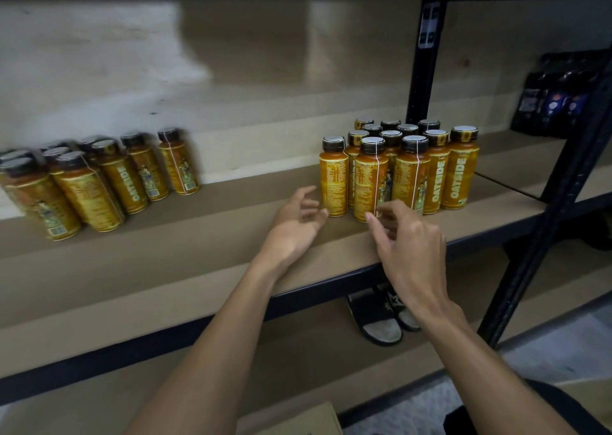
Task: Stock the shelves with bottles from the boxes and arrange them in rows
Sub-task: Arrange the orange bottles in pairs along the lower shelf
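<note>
Tan wooden shelf w/ black metal frame (pixel 165 255) carries yellow-labelled, black-capped bottles of orange liquid: left cluster (pixel 124 184), right cluster (pixel 437 179) in rows. Left hand (pixel 296 217) & right hand (pixel 409 236) empty, fingers loosely apart, just beside right cluster's front bottles.

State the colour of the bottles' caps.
Dark caps with silvery tops, best seen in the head view.

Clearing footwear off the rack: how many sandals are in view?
2. First sandal lies below the bottle shelf; second sandal sits just right of it, partly covered. Others may be hidden under the shelf.
</note>
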